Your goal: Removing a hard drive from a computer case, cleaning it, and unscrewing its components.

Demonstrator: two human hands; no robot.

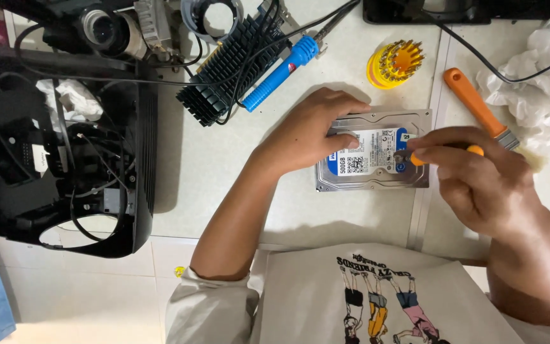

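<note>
Pale tiled surface point(211, 165): carries everything we list below.

Large black plastic appliance housing point(58, 146), opened, with loose black wires inside: occupies the left part of the surface, well apart from our hands.

Silver metal hard disk drive with a white and blue label point(377, 159): lies flat, label up, at the centre right, straddling a tile joint.

Black finned metal heat sink point(224, 70): rests behind the drive toward the left, with black cables draped over it.

Crumpled white tissue point(536, 70): far right corner.

Our left hand point(310, 130): lies palm down on the drive's left end, fingers curled over its top edge and pressing on the label.

Our right hand point(479, 172): fingers pinched together around a small orange-handled screwdriver point(475, 150), whose tip meets the label's right end.

Blue-handled soldering iron point(281, 73): lies diagonally against the heat sink.

Orange-handled flat brush point(479, 108): just behind our right hand.

Round yellow holder of screwdriver bits point(394, 62): stands behind the drive, near the brush.
</note>
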